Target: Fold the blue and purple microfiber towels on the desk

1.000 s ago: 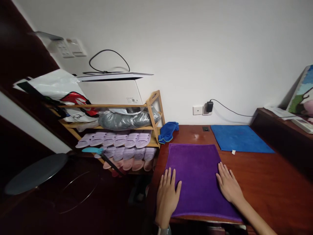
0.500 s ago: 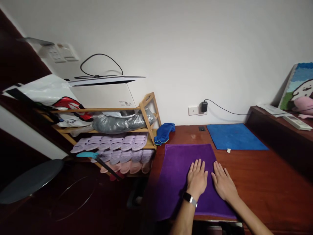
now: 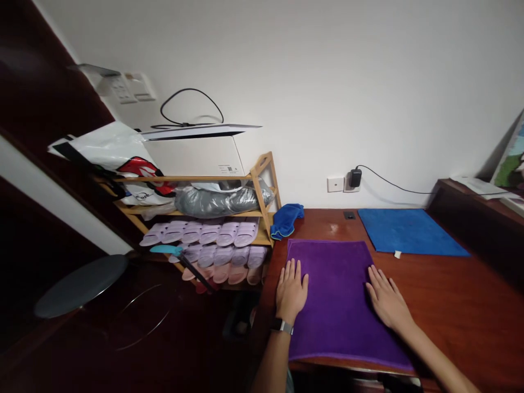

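Placement: I see the left hand (image 3: 291,292) at the left edge of the purple cloth (image 3: 333,305) and the right hand (image 3: 387,300) at its right edge. Both are open, palms down and extended, with nothing gripped. I judge that this spacing steadies the sides by pressure — how firmly each hand presses, I cannot tell. The purple cloth lies spread on the table (image 3: 446,311), its near edge close to the front, presumably for easy reach.

Beyond the right hand, a blue cloth (image 3: 413,232) lies flat near the wall (image 3: 295,98). A crumpled blue cloth (image 3: 287,219) sits at the back left corner, beside the wooden rack (image 3: 262,237) — the rack limits clearance there. From an adapter (image 3: 355,177), a cable (image 3: 417,192) runs right along the wall, outside the hands' working area.
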{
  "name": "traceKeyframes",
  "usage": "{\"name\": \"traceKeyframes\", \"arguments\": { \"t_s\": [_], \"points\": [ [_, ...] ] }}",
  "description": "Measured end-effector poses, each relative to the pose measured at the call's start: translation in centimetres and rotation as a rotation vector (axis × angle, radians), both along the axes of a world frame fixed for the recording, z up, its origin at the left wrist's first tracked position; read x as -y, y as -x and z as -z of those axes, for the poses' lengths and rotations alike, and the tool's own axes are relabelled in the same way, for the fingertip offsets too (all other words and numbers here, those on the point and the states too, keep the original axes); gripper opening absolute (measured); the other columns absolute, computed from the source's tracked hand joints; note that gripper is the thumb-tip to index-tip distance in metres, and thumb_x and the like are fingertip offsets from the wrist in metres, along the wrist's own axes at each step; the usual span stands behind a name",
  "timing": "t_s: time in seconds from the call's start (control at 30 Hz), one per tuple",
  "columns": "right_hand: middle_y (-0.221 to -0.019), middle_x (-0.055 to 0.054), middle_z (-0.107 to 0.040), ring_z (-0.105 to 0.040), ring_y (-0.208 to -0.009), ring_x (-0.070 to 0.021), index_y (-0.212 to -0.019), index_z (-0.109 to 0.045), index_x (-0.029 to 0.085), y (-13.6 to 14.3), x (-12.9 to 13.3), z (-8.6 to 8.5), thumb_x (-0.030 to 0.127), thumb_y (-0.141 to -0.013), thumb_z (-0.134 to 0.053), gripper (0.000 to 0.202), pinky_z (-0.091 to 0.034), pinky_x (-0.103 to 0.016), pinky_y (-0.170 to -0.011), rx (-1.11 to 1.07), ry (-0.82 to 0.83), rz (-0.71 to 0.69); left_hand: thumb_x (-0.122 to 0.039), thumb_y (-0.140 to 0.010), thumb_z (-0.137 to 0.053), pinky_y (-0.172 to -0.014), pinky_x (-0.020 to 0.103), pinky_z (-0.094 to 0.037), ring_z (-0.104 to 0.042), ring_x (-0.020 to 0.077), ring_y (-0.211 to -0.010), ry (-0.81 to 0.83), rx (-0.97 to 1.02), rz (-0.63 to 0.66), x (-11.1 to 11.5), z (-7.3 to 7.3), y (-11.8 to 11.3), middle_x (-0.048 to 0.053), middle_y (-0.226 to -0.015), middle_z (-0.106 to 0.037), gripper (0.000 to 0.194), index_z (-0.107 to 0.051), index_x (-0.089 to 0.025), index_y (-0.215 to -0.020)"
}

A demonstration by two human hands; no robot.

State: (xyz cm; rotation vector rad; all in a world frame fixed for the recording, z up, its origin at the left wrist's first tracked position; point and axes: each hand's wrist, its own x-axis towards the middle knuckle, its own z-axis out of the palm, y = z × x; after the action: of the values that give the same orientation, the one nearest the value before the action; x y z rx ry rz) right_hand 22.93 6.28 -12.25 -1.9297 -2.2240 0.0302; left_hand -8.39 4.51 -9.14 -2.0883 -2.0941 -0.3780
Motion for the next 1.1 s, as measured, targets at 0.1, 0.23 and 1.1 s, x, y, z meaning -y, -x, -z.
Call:
{"name": "traceKeyframes", "arguments": {
  "t_s": [0.1,0.23,1.1],
  "points": [
    [-0.170,-0.012,-0.030,-0.027,-0.158,-0.0267,-0.163,-0.033,0.006,0.5,-1.9,-0.9,0.041,-0.106,-0.014,0.069,-0.024,-0.050,-0.128,0.011,0.057,0.029,-0.038,-0.108,-0.038,-0.126,0.048,-0.033,-0.039,0.0284,-0.153,-0.002,-0.009,0.006,0.0,0.0,-0.1,0.018,-0.163,-0.043,0.057,-0.047,-0.009,-0.156],
    [-0.169,-0.016,-0.032,-0.028,-0.158,-0.0280,-0.162,-0.033,0.003,0.8,-3.0,-0.7,0.038,-0.105,-0.017,0.069,-0.023,-0.051,-0.128,0.008,0.035,0.038,-0.038,-0.108,-0.038,-0.125,0.048,-0.034,-0.039,0.0282,-0.153,-0.009,-0.026,0.012,-0.2,0.0,0.2,0.018,-0.163,-0.044,0.057,-0.047,-0.009,-0.155],
    [-0.168,-0.014,-0.033,-0.029,-0.157,-0.0250,-0.162,-0.035,0.005,0.6,-2.8,0.1,0.038,-0.105,-0.015,0.069,-0.023,-0.047,-0.129,0.005,-0.012,0.000,-0.041,-0.109,-0.030,-0.127,0.050,-0.031,-0.036,0.0273,-0.155,0.080,0.023,0.124,-4.9,-0.4,-2.8,0.012,-0.166,-0.041,0.058,-0.040,-0.019,-0.162]
  ]
}}
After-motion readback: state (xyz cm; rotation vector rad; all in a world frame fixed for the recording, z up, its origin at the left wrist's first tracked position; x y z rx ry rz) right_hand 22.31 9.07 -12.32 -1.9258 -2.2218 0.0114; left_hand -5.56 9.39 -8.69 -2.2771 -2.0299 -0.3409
